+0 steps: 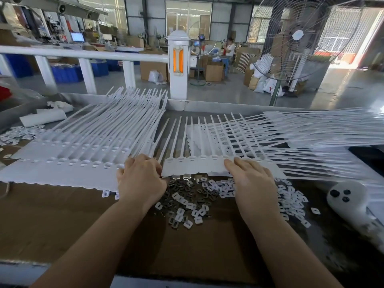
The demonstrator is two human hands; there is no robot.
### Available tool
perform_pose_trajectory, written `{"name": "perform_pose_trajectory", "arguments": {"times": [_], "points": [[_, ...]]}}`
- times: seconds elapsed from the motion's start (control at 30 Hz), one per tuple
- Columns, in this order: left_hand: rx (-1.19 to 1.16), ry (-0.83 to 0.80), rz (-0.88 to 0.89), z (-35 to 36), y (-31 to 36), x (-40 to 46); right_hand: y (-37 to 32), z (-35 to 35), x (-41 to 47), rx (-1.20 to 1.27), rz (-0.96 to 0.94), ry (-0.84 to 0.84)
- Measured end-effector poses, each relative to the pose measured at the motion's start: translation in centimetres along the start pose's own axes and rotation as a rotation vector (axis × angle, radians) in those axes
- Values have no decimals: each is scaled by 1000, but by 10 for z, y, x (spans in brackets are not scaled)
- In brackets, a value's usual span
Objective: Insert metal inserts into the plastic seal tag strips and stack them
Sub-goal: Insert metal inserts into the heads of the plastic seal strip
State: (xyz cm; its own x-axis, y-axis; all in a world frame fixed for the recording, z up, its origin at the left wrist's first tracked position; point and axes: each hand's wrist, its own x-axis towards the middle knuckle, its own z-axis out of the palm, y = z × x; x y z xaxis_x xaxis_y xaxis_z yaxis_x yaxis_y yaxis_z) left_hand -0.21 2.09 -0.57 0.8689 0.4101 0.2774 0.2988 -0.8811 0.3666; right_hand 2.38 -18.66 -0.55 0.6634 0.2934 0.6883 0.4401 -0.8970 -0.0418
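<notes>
Brown cardboard-covered worktable (62,221) fills the foreground, with a metal lip at the far edge. Beyond it stand a white railing (83,54) and a large wire-guarded pedestal fan (299,36) at far right.

A big stack of white plastic seal tag strips (83,146) lies on the left, tails fanned away from the person. A second heap of white strips (311,132) sprawls on the right, tails crossing over the middle.

Between them sits one white comb-shaped strip of joined tags (199,165), tag heads nearest the person. The left hand (141,179) pinches its left end, fingers curled at the edge. The right hand (251,179) lies on its right part, fingers extended flat; whether they grasp, I cannot tell.

Just below the strip, between both wrists, lies a loose pile of dark metal inserts (178,188) mixed with small white plastic caps (291,200). A white rounded device with three black dots (345,196) rests at the right edge.
</notes>
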Motion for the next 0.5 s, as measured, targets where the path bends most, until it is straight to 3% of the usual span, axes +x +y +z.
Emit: {"name": "perform_pose_trajectory", "arguments": {"times": [0.2,0.37,0.5], "points": [[-11,52,-80,1,-1,-5,-4,-2,-1,-47,-13,-88],[56,62,-79,-6,-2,-11,0,5,-3,-50,-42,-356],[30,75,84,-8,1,-13,-2,3,-2,-74,-48,-368]]}}
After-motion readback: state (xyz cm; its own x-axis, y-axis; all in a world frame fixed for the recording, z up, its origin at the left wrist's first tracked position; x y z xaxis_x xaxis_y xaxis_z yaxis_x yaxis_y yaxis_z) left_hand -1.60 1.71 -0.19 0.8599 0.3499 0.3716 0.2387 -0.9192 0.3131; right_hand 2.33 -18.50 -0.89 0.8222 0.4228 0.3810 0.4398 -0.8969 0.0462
